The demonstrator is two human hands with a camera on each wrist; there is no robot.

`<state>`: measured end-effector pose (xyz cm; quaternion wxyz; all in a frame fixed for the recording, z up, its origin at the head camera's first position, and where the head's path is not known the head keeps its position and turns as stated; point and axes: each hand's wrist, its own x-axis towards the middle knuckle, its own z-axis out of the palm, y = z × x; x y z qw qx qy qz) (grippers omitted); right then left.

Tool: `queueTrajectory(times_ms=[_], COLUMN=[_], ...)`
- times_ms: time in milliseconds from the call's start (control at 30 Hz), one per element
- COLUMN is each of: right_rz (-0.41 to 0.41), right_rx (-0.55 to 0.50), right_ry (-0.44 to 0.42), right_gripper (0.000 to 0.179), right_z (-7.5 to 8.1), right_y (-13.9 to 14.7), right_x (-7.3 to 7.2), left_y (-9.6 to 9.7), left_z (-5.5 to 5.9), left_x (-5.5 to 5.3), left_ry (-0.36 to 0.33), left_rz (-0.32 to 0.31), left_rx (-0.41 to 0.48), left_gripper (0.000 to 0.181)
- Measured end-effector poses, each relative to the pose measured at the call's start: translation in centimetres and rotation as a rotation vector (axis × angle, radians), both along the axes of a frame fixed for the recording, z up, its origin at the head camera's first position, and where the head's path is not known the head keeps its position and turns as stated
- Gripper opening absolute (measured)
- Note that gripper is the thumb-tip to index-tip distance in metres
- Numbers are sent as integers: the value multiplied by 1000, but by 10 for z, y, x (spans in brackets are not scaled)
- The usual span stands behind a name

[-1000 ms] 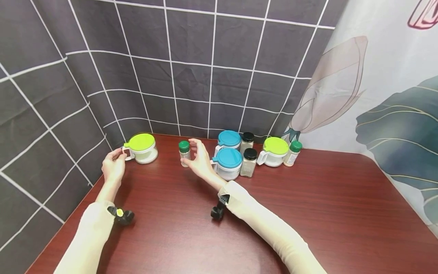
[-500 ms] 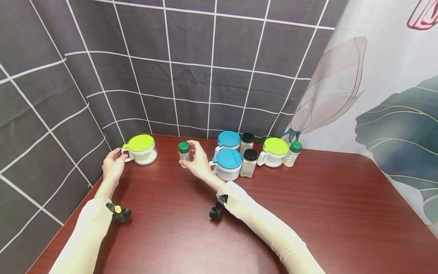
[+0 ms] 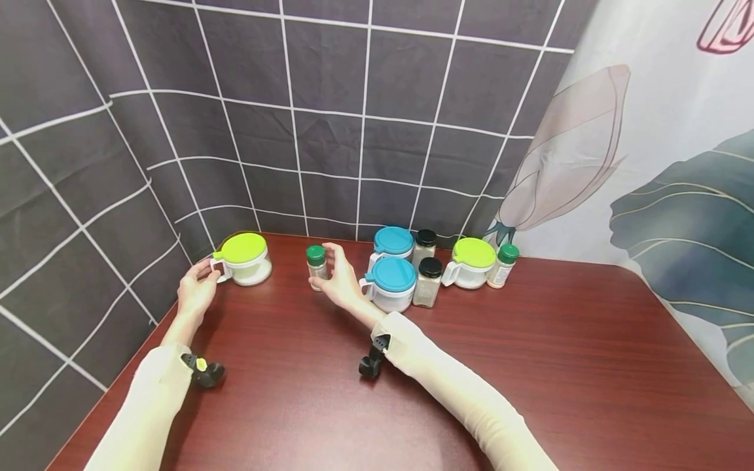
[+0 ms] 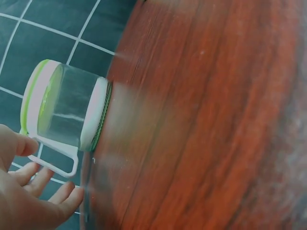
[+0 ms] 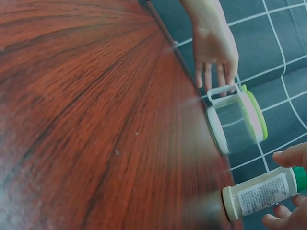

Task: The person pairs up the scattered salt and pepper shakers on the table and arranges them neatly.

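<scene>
At the back left, a clear jar with a lime-green lid (image 3: pixel 244 250) and a white side handle stands on the table. My left hand (image 3: pixel 196 291) pinches that handle (image 4: pixel 67 163) between thumb and fingertips, its other fingers spread loosely below. To the right stands an upright shaker bottle with a green cap (image 3: pixel 316 256) and a printed label (image 5: pixel 263 194). Around it my right hand (image 3: pixel 343 282) is cupped loosely, the thumb crossing in front low down and the fingers to its right. Thumb (image 5: pixel 288 155) and fingers lie on opposite sides, close to the bottle.
Right of my right hand stand two blue-lidded jars (image 3: pixel 393 275), two black-capped bottles (image 3: pixel 427 291), another green-lidded jar (image 3: pixel 473 254) and a second green-capped shaker (image 3: pixel 502 269). A dark tiled curtain (image 3: pixel 330 144) rises behind the red-brown table (image 3: pixel 306 379).
My left fingers have moved in closer around the jar's handle. The right thumb and fingers have drawn slightly nearer the shaker bottle. The jars and bottles have stayed in place.
</scene>
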<state>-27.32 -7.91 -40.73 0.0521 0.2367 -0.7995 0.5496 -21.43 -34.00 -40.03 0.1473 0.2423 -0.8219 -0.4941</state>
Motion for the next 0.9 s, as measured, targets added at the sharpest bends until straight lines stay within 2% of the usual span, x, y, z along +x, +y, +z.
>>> queueTrajectory(times_ms=[100, 267, 500, 767, 900], right_rz=[-4, -13, -25, 2, 4], right_rx=[-2, -7, 1, 25, 33], right_ry=[-10, -29, -18, -50, -42], right_gripper=[69, 68, 67, 66, 64], right_z=[-2, -5, -7, -7, -8], right_y=[1, 1, 0, -1, -1], right_x=[0, -2, -4, -3, -2], left_y=[2, 5, 6, 7, 7], left_z=[-2, -5, -12, -14, -13], left_x=[1, 1, -1, -1, 2], left_ry=[13, 53, 111, 91, 93], left_rz=[4, 5, -57, -85, -105], left_rx=[-3, 47, 97, 48, 65], left_gripper=[47, 49, 47, 40, 40])
